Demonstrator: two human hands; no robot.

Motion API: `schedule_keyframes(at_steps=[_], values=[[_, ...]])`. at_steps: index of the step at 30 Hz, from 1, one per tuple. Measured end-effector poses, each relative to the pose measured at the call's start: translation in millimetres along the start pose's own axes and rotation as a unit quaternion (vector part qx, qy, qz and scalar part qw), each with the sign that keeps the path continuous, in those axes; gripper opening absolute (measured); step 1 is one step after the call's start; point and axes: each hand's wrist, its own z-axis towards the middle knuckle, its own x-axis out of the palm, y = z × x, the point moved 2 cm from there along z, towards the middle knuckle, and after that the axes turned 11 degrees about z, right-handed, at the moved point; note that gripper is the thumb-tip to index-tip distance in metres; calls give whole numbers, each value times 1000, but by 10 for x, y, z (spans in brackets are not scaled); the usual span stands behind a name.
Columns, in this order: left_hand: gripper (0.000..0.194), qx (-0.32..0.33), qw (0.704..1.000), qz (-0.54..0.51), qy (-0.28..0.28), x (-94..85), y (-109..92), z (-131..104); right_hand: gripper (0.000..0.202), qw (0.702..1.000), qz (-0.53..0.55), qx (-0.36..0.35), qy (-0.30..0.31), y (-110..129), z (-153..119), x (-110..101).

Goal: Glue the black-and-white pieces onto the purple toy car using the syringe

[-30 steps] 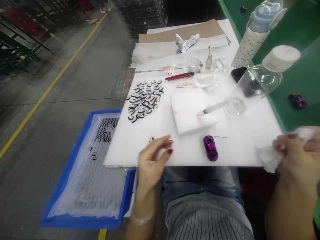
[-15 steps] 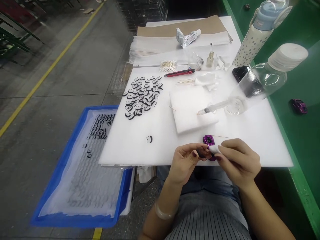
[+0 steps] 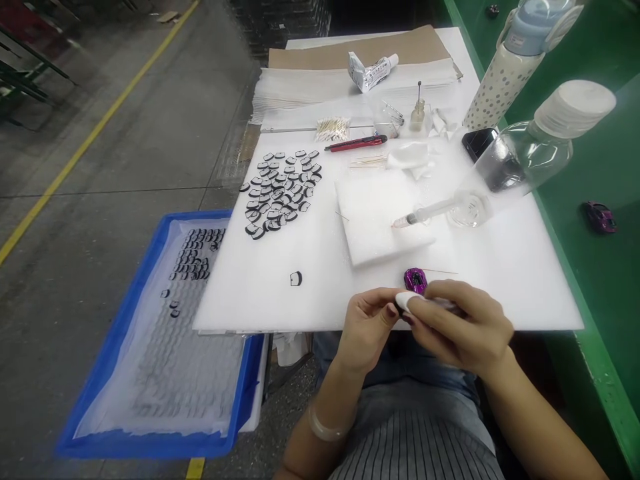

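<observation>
Near the front edge of the white work surface (image 3: 320, 310), my left hand (image 3: 367, 327) pinches a small dark piece, mostly hidden by the fingers. My right hand (image 3: 463, 327) grips a white cloth (image 3: 407, 300), with its covered fingertip against the dark piece. Just beyond my fingertips lies a purple toy car (image 3: 415, 280). One black-rimmed piece (image 3: 296, 279) rests alone to the left of my hands. Farther back on the left is a spread of similar pieces (image 3: 283, 190).
A syringe (image 3: 425, 213) lies across a white foam pad (image 3: 367, 233). Behind are a red pen-like tool (image 3: 356, 143), cotton swabs (image 3: 333, 129) and a small glass vial (image 3: 417, 117). Bottles (image 3: 545, 143) stand at the right. A blue tray (image 3: 113, 367) is at lower left.
My right hand has moved left, bringing the white cloth over the dark piece. My left hand has hardly moved. The view has shifted slightly.
</observation>
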Motion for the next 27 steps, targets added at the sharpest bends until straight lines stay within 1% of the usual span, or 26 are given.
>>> schedule_keyframes(at_steps=[3,5,6,8,10,11,12,13,14,15,16,17,18,19,20,22,24,27], values=[[22,-2,1000,6,-5,2,-2,7,12,998,32,-23,40,5,14,-9],[24,3,1000,16,0,-3,-2,2,12,998,32,-28,50,-3,-1,-88],[24,11,1000,27,2,-9,-3,-6,13,999,18,-13,40,-17,-17,-141],[23,37,997,72,8,-26,-14,-37,15,999,-18,40,-2,-61,-68,-243],[21,84,983,166,3,-43,-38,-77,16,992,-21,114,-42,-119,-145,-295],[20,118,964,239,-8,-48,-54,-96,15,987,-6,155,-52,-149,-189,-295],[20,160,933,323,-24,-47,-72,-112,13,979,14,196,-53,-178,-234,-279],[20,210,887,409,-42,-38,-87,-124,11,970,34,234,-47,-204,-278,-253],[21,261,831,488,-59,-20,-97,-132,8,962,48,268,-37,-224,-318,-222],[21,308,772,551,-69,4,-96,-134,6,954,52,293,-25,-238,-351,-192],[22,348,721,595,-74,30,-87,-131,4,950,50,309,-12,-246,-375,-168],[23,376,684,621,-74,54,-71,-123,3,947,45,319,1,-249,-390,-151],[24,393,660,637,-70,74,-51,-112,3,945,40,324,12,-249,-398,-142],[24,401,647,645,-66,90,-31,-100,3,943,37,330,22,-248,-399,-142],[23,404,639,651,-62,102,-12,-89,4,941,37,336,31,-247,-397,-148],[22,404,632,659,-53,117,17,-74,5,935,48,349,50,-246,-388,-170],[21,400,630,664,-44,122,32,-67,6,929,65,358,70,-246,-378,-194],[20,389,639,663,-33,115,32,-62,7,920,85,368,101,-253,-372,-209]])
